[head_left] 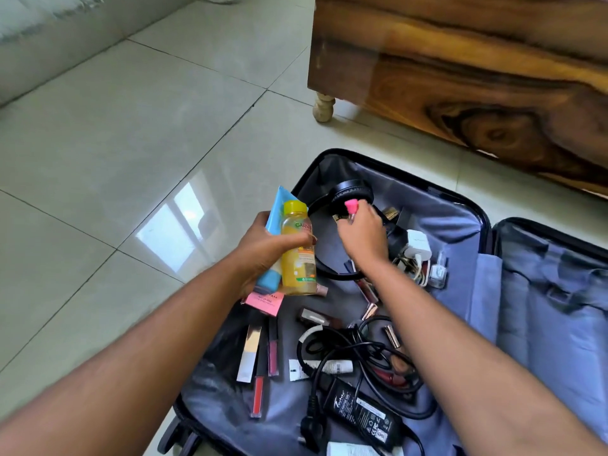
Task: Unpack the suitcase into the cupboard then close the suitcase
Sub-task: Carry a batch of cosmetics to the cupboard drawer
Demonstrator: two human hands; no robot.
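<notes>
While gripping bottle (298, 248), left hand (263, 255).

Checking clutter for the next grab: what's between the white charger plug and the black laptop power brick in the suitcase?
Head view: between the white charger plug and the black power brick lie lipsticks and a tangle of black cable on the suitcase lining.

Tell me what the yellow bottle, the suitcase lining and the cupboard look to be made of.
Yellow bottle in the left hand: likely clear plastic, since the liquid shows through under a yellow cap. Suitcase lining: grey woven fabric, matte, creased and folded. Cupboard: wood or wood-look veneer, glossy, with bold grain swirls and reflections; which one, I cannot tell.
</notes>
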